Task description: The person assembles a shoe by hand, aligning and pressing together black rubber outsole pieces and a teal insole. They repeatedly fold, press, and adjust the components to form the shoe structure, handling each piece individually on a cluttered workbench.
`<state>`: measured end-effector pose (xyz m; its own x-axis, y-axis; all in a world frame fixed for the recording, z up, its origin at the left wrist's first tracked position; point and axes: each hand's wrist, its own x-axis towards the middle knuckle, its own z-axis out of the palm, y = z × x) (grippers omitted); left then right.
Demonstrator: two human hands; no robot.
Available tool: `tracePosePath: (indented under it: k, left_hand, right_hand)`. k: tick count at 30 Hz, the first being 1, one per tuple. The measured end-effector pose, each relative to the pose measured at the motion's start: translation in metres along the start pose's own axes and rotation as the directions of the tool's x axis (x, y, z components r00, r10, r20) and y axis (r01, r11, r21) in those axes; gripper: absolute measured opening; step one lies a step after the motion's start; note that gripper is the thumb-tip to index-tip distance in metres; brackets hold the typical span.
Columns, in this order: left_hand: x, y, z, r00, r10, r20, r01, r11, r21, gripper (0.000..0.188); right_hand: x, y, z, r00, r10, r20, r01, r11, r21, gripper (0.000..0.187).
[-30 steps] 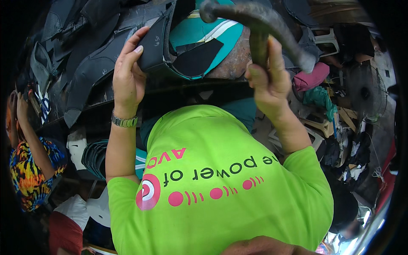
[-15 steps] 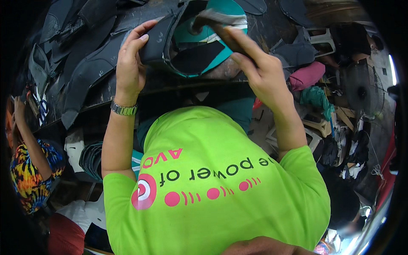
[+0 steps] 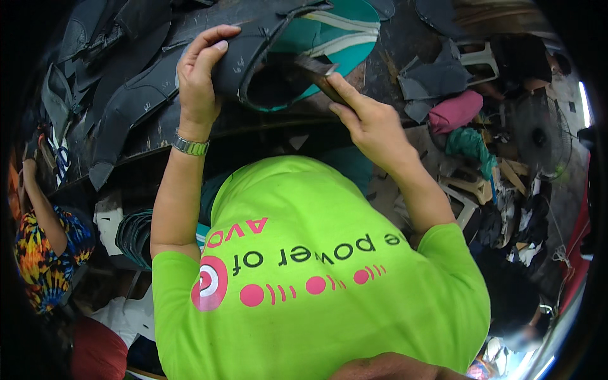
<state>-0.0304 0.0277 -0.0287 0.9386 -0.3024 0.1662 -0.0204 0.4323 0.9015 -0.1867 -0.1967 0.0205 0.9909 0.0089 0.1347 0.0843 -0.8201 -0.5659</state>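
Note:
My left hand (image 3: 199, 73) grips the folded left side of a black boot upper (image 3: 239, 60), thumb and fingers pressed on its outer face. Inside, the upper shows a teal lining (image 3: 354, 44) with two white strips, and its dark opening faces me. A hammer is in my right hand (image 3: 373, 120), fingers closed round the wooden handle (image 3: 332, 90). The dark hammer head (image 3: 315, 66) reaches into the opening, over the lower lining. Part of the head is lost in the shadow inside.
Black cut pieces (image 3: 130, 101) lie piled on the dark worktable at left, scissors (image 3: 62, 158) near its edge. At far left is another person's arm (image 3: 47, 209). On the right are dark pieces (image 3: 437, 79), a pink bundle (image 3: 455, 113), plastic stools (image 3: 465, 202) and a fan (image 3: 541, 136).
The hammer has come down from above the teal lining to inside the opening's near part. My right hand has shifted slightly down and left. The boot upper has tilted a little, its opening narrower.

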Motion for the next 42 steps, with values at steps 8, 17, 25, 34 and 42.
tracePosePath:
  k: [8, 17, 25, 34, 42]
  left_hand:
    - [-0.005, -0.014, -0.007, 0.994, 0.100, 0.032, -0.101, 0.995, 0.011, 0.033]
    - [0.004, 0.003, -0.007, 0.990, -0.114, 0.087, 0.113, 0.993, 0.017, 0.032]
    - [0.014, 0.002, -0.007, 0.986, -0.140, 0.091, 0.134, 0.989, 0.068, 0.030]
    - [0.024, 0.007, -0.015, 0.955, -0.277, 0.108, 0.272, 0.961, 0.058, 0.031]
    - [0.027, 0.007, -0.020, 0.947, -0.308, 0.091, 0.301, 0.950, 0.080, 0.033]
  right_hand:
    - [-0.033, 0.012, 0.018, 0.998, -0.007, 0.069, 0.002, 0.998, 0.063, 0.047]
    - [-0.029, -0.006, -0.038, 0.960, -0.101, -0.259, 0.230, 0.815, 0.532, 0.051]
    - [-0.019, 0.015, -0.005, 0.990, 0.095, 0.103, -0.114, 0.972, 0.204, 0.048]
    - [0.003, 0.014, -0.010, 0.993, 0.093, -0.067, -0.081, 0.985, 0.152, 0.050]
    - [-0.005, 0.017, -0.005, 0.996, 0.082, 0.029, -0.081, 0.996, -0.048, 0.054]
